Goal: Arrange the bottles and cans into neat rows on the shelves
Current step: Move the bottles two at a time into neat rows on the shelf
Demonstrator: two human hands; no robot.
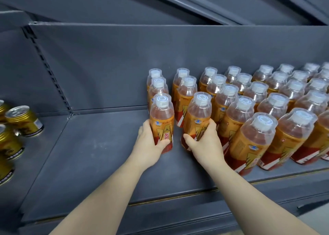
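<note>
On the dark grey shelf [85, 154] stand several rows of orange drink bottles [258, 95] with clear caps, filling the right half. My left hand [149, 143] grips the front bottle of the leftmost row [162, 117] around its lower body. My right hand [204, 143] grips the front bottle of the second row [198, 115], which tilts slightly left. Both bottles stand on the shelf. Behind them, each row has two more bottles reaching the back wall.
Several gold cans [25, 120] stand on the neighbouring shelf section at the far left, beyond a slotted upright [51, 70]. The shelf's front lip [178, 197] runs below my forearms. Another shelf overhangs at the top.
</note>
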